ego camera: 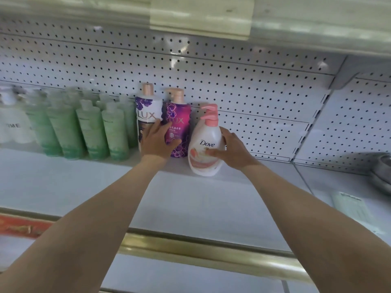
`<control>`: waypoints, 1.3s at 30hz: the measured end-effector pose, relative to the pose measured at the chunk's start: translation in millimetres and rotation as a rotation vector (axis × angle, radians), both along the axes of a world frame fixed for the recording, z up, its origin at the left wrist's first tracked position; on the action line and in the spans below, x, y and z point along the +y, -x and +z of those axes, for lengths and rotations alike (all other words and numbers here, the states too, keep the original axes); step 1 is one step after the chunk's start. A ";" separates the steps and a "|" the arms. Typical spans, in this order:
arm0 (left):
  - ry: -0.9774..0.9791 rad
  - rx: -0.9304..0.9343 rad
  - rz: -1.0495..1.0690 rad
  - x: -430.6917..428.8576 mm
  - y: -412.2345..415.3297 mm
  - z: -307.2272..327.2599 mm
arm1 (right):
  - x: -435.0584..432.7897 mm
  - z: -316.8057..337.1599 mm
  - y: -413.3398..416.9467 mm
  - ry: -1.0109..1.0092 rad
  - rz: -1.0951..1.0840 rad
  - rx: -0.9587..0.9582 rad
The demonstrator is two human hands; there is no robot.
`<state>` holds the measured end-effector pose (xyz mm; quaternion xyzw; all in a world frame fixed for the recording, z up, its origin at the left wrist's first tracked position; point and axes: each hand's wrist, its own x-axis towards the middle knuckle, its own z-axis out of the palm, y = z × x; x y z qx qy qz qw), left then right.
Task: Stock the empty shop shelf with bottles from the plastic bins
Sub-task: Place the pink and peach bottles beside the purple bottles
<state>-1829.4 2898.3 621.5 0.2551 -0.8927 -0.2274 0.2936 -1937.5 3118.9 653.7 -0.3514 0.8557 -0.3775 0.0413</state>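
Right hand gripping tilted Dove bottle on shelf, left hand flat against white Lux bottle and purple Lux bottle

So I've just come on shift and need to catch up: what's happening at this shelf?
A person is stocking the shelf. Their right hand grips a white Dove pump bottle, tilted, its base at or just above the shelf, right of a purple Lux bottle. Their left hand rests with straight fingers against that bottle and the white Lux bottle beside it. Green bottles stand further left.
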 end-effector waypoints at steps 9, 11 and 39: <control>-0.062 0.067 -0.171 12.9 -72.7 9.8 | 6.5 21.8 -73.2 -0.271 -0.293 0.152; -0.070 0.064 -0.182 13.6 -99.3 17.5 | 3.8 26.1 -101.9 -0.285 -0.288 0.220; -0.325 -0.403 -0.139 44.8 -360.8 -135.5 | 18.3 -129.7 -365.5 -0.610 -0.166 -0.005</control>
